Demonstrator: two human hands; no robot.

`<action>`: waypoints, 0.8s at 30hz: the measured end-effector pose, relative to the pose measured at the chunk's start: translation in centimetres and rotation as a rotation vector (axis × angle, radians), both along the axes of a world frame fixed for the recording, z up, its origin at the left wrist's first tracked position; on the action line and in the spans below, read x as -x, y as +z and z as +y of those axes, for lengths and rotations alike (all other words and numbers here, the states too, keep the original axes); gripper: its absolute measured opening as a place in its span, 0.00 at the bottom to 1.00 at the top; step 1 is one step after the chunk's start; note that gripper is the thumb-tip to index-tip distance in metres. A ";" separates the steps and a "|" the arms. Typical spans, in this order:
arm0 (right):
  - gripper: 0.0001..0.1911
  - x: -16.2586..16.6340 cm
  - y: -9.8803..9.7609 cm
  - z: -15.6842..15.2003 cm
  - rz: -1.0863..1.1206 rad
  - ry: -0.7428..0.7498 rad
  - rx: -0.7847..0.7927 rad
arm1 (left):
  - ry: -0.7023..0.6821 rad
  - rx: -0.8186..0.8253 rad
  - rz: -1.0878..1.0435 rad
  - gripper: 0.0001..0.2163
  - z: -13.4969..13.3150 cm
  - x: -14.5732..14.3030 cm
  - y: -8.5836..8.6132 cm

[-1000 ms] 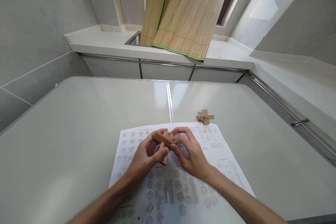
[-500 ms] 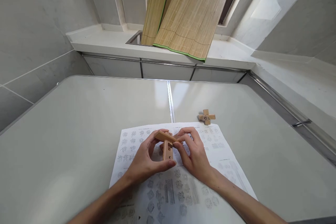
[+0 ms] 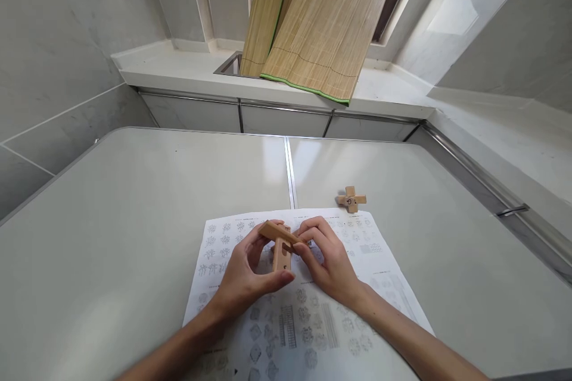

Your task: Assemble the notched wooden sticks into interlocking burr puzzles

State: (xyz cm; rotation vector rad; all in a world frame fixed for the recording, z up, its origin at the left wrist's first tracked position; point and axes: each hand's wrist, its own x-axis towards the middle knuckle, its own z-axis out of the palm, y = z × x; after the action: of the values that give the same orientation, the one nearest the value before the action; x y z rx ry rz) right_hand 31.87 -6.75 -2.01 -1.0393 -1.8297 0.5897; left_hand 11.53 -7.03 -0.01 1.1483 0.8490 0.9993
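Between both hands, above a printed sheet (image 3: 243, 324), are wooden puzzle pieces (image 3: 280, 255). One slotted block stands upright, and a flat wooden stick (image 3: 279, 232) lies slantwise across its top. My left hand (image 3: 245, 274) curls around the block, fingers behind and thumb at its lower front. With thumb and fingertips, my right hand (image 3: 330, 262) pinches the right end of the stick. More wood shows behind the block, partly covered by the fingers. A cross-shaped wooden puzzle (image 3: 351, 199) lies beyond the sheet's upper right edge, apart from both hands.
The sheet, covered in small diagrams, lies on a pale glossy table (image 3: 111, 238) with a metal seam (image 3: 290, 169) running away from me. Past the table's far edge is a white ledge (image 3: 179, 74) with a bamboo blind (image 3: 317, 41) hanging over it. Grey tiled walls stand at both sides.
Both hands keep their grip. The block and stick have shifted slightly left with my left hand, and the stick's left end has swung a little. The cross-shaped puzzle stays put.
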 end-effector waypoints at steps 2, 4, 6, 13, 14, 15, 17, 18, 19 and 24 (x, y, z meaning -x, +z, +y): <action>0.08 -0.1 0.2 0.1 -0.030 0.067 0.034 | 0.015 0.025 -0.048 0.36 0.0 0.1 -0.1; 0.08 -0.1 0.4 0.0 -0.083 0.119 0.082 | 0.019 0.037 -0.065 0.37 0.1 0.2 -0.1; 0.09 -0.1 0.6 -0.1 -0.115 0.129 0.136 | 0.010 0.033 -0.057 0.38 0.1 0.3 -0.2; 0.14 -0.2 1.0 -0.1 -0.165 -0.017 0.137 | -0.081 -0.010 -0.001 0.35 0.3 0.2 0.3; 0.15 -0.2 1.0 0.0 -0.170 -0.027 0.133 | -0.093 -0.027 0.000 0.35 0.3 0.2 0.5; 0.15 -0.3 1.0 0.0 -0.172 -0.030 0.130 | -0.101 -0.041 0.000 0.36 0.4 0.2 0.7; 0.16 -0.4 0.9 0.1 -0.170 -0.036 0.120 | -0.115 -0.063 0.002 0.36 0.5 0.3 1.0; 0.16 -0.3 0.9 0.1 -0.170 -0.042 0.116 | -0.122 -0.072 0.010 0.35 0.5 0.3 1.1; 0.16 -0.3 0.9 0.1 -0.171 -0.051 0.114 | -0.127 -0.081 0.020 0.34 0.6 0.3 1.1; 0.15 0.0 0.7 -0.2 -0.179 -0.095 0.118 | -0.134 -0.086 0.015 0.33 0.4 0.3 0.7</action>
State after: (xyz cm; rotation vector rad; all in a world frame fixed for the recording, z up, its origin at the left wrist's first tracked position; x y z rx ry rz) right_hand 31.91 -6.91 -1.31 -1.2864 -1.9054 0.5677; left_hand 11.25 -6.61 0.68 1.2704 0.7367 0.9248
